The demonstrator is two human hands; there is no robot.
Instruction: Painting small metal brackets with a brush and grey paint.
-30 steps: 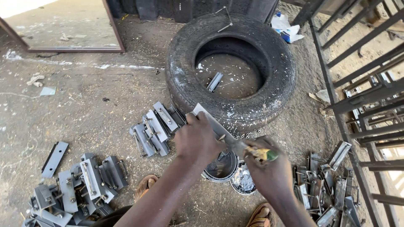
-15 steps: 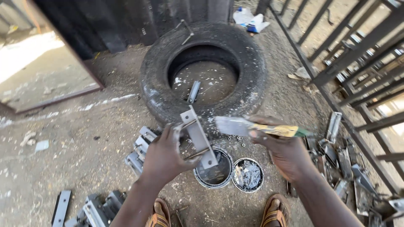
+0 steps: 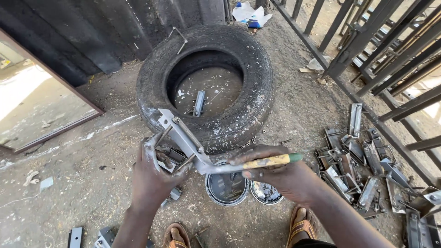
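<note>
The brush's bristles are hard to make out where they meet the metal bracket. The left hand has its fingers closed around the bracket, a grey, paint-coated hinged piece held tilted above two paint tins. The right hand grips the yellow-handled brush.

a dusty dirt floor carries an old tyre; before the tyre sit two paint tins, right of it a heap of grey metal brackets.
</note>
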